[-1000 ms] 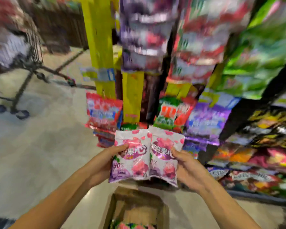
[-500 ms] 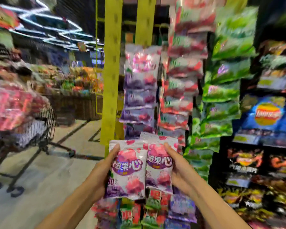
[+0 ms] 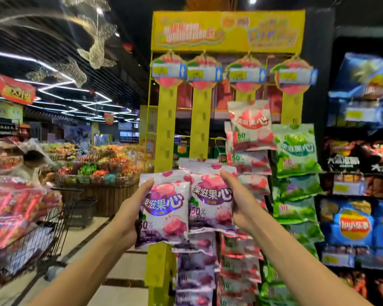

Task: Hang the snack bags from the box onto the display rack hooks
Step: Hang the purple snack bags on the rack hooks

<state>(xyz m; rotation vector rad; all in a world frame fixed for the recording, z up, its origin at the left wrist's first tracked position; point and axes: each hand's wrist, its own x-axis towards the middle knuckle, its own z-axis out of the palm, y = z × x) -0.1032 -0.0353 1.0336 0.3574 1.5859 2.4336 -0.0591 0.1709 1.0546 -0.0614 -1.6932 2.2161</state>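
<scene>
Rack hooks hidden behind hanging packs; price tags blurred. Left hand (image 3: 128, 215) gripped the left purple snack bag (image 3: 164, 208), right hand (image 3: 239, 204) gripped the right purple snack bag (image 3: 210, 199), side by side before the yellow display rack (image 3: 228, 32). Shopping cart (image 3: 31, 237) held red packs, cut off left.

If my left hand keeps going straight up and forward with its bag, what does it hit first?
Probably the bare yellow strip directly above the left hand and its bag, though depth is unclear.
</scene>
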